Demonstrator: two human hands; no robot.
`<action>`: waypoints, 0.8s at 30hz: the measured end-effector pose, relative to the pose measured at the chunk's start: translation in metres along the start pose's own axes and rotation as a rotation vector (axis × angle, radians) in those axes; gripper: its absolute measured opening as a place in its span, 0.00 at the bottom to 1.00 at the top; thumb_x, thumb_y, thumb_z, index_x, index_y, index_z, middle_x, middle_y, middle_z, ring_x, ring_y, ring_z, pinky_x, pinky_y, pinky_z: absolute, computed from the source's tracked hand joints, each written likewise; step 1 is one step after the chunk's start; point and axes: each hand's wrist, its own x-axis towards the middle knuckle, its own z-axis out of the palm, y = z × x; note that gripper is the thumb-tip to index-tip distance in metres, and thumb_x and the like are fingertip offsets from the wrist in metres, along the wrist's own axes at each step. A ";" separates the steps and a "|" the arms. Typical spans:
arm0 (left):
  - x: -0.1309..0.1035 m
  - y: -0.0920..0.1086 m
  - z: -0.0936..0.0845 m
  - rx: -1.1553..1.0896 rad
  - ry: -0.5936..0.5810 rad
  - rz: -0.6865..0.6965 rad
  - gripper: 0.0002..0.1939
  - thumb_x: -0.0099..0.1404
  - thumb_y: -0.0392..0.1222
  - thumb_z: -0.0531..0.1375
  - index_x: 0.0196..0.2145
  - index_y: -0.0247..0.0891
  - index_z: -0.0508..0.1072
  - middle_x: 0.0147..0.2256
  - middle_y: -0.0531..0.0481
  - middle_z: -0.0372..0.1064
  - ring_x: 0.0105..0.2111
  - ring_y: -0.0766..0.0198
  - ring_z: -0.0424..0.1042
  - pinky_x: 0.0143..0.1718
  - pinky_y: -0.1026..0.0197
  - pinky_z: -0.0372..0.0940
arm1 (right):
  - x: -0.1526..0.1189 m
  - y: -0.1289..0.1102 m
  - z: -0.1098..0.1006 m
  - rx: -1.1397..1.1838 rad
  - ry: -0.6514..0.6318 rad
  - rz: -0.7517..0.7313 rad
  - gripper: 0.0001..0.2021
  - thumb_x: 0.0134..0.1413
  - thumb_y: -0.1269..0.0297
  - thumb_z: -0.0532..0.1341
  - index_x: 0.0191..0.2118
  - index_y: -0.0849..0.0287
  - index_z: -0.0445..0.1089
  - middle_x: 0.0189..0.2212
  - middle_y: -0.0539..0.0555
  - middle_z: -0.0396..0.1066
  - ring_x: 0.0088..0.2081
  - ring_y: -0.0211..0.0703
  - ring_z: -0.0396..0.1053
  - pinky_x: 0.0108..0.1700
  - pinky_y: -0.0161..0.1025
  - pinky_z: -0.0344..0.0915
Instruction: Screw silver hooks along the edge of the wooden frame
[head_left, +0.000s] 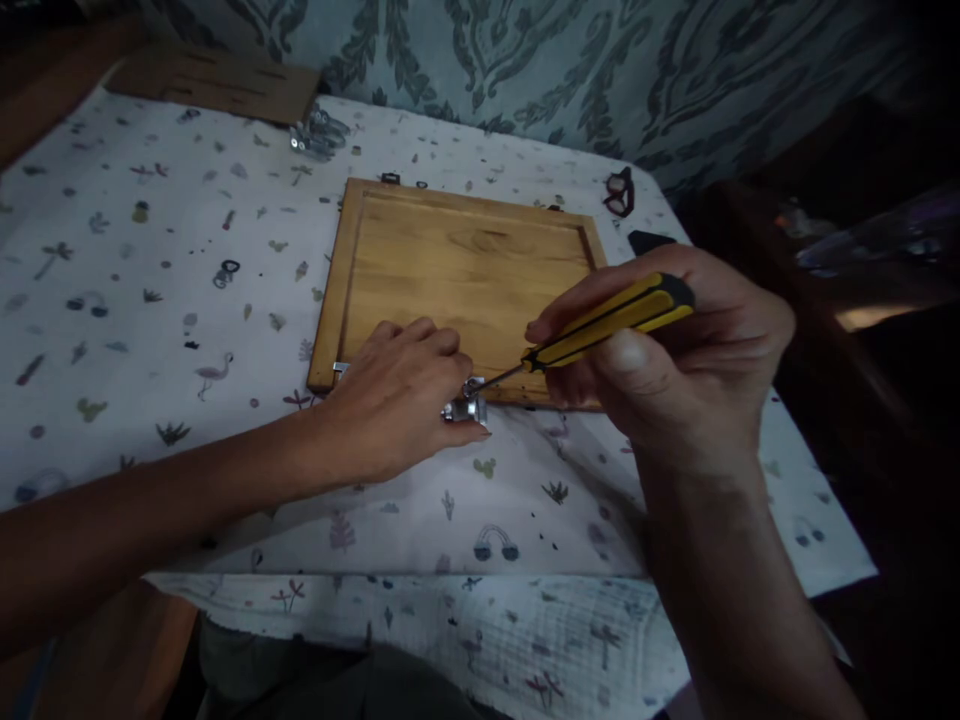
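Here the fingers point(439, 345) of the left hand point(397, 400) are pressed together over a small metal hinge point(466, 405), pinning it against the near edge of the wooden panel point(465, 270) at the middle of the frame. The right hand point(675, 370) is closed around a yellow-and-black screwdriver point(600, 320), whose tip sits at the hinge. This looks like the screw-driving step; the tip would need to sit square in the screw head while the hinge is held firm. The panel lies flat, honey-coloured with a raised border, on the surface's patterned cloth point(150, 300). More small metal parts point(319, 135) lie at the upper left.
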 end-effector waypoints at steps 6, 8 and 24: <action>-0.001 0.000 -0.001 0.008 0.001 0.001 0.20 0.64 0.56 0.67 0.41 0.35 0.79 0.40 0.46 0.72 0.47 0.49 0.69 0.43 0.50 0.60 | 0.000 -0.003 0.000 -0.022 -0.009 0.000 0.07 0.53 0.58 0.71 0.39 0.45 0.83 0.30 0.48 0.80 0.15 0.38 0.66 0.10 0.40 0.59; 0.000 0.000 -0.002 0.007 -0.011 -0.003 0.20 0.64 0.57 0.67 0.41 0.35 0.78 0.40 0.46 0.72 0.46 0.49 0.69 0.43 0.50 0.60 | -0.001 -0.002 0.001 -0.027 0.023 -0.032 0.07 0.50 0.58 0.73 0.37 0.46 0.83 0.30 0.48 0.80 0.13 0.36 0.63 0.08 0.40 0.56; 0.001 0.000 -0.002 0.012 -0.041 -0.010 0.19 0.65 0.57 0.66 0.40 0.37 0.78 0.40 0.46 0.71 0.47 0.49 0.69 0.44 0.50 0.59 | 0.000 0.009 0.005 -0.065 0.174 -0.156 0.05 0.50 0.60 0.74 0.32 0.51 0.80 0.30 0.48 0.80 0.13 0.34 0.62 0.09 0.39 0.59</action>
